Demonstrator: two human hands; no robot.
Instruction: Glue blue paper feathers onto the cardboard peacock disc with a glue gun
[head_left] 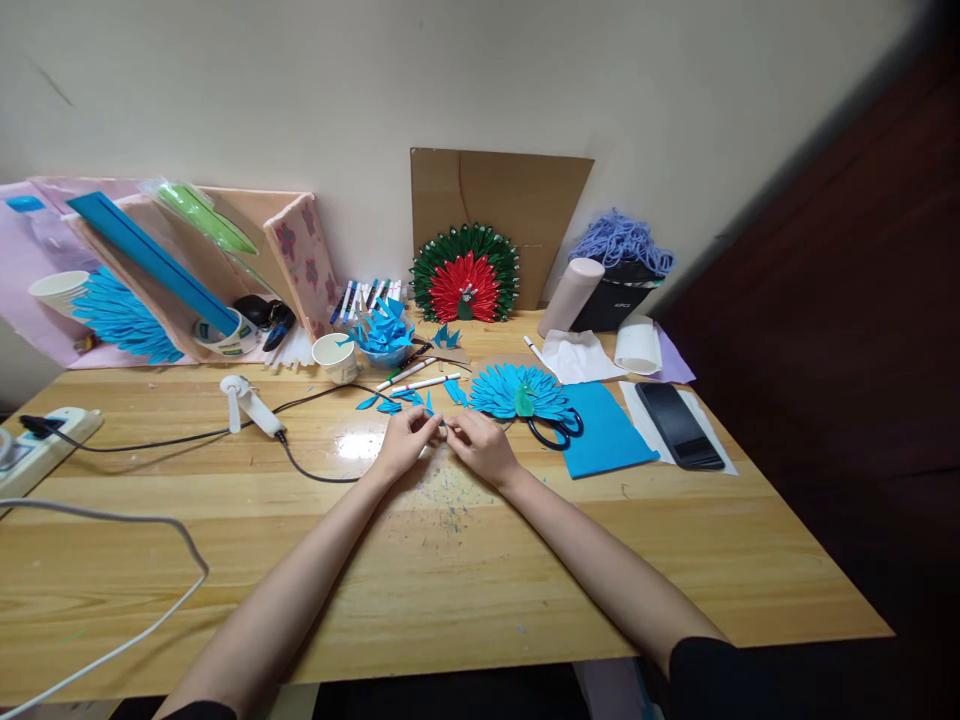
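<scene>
My left hand and my right hand meet fingertip to fingertip over the table, both closed in a pinch. Between them shows a small blue piece, mostly hidden by the fingers. Several loose blue leaf-shaped pieces lie just beyond my hands, beside white markers. Right of my right hand rests a blue fan-shaped peacock with a green body. The black handles of scissors stick out from beside it, partly over a blue sheet.
A hot glue gun with its cable lies at left, near a power strip. Behind stand a paper cup, a bowl of blue scraps and a red-green peacock against cardboard. A phone lies at right.
</scene>
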